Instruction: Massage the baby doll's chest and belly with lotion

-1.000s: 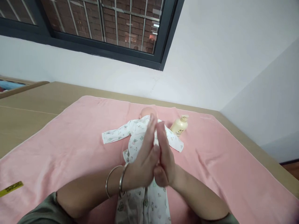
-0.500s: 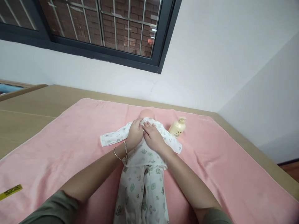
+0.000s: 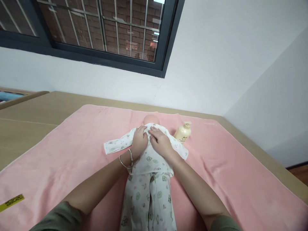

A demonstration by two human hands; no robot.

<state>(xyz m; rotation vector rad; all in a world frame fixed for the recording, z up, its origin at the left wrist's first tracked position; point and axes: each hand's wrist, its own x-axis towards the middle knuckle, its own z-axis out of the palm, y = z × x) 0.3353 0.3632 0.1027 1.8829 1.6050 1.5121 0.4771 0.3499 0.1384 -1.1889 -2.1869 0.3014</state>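
A baby doll (image 3: 151,119) in a white printed outfit (image 3: 149,179) lies on its back on a pink towel (image 3: 72,144), head toward the wall. My left hand (image 3: 139,141), with two bangles at the wrist, rests flat on the left side of the doll's chest. My right hand (image 3: 160,141) lies flat on the right side of the chest, next to the left hand. Neither hand grips anything. A cream pump bottle (image 3: 183,132) stands just to the right of the doll's shoulder.
The towel covers a tan wooden surface (image 3: 29,118) that meets a white wall under a dark-framed window (image 3: 101,35). A yellow strip (image 3: 11,202) lies on the towel at the near left. The surface's right edge drops to a wooden floor (image 3: 299,175).
A second ago my palms were pressed together above the doll. They have since parted and come down flat on the doll's chest, and slid slightly since half a second ago.
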